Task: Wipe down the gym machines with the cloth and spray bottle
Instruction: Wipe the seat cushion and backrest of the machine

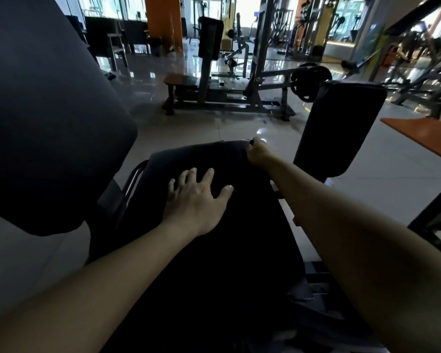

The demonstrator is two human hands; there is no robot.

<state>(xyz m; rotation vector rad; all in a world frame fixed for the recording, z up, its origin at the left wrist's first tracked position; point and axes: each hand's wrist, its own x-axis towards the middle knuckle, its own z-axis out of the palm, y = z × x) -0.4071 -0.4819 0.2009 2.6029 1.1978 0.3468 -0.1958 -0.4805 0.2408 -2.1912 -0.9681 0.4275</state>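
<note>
Left hand, fingers wide, flat on black padded machine seat; right hand fingers grip its far edge. Cloth, spray bottle unseen; wiping apparently pending.

We see a black padded bench standing on pale, glossy floor tiles. On its far half our left hand lies flat, fingers spread. At the far right corner our right hand curls round the edge and grips it. Something small and dark shows above the fist.
</note>
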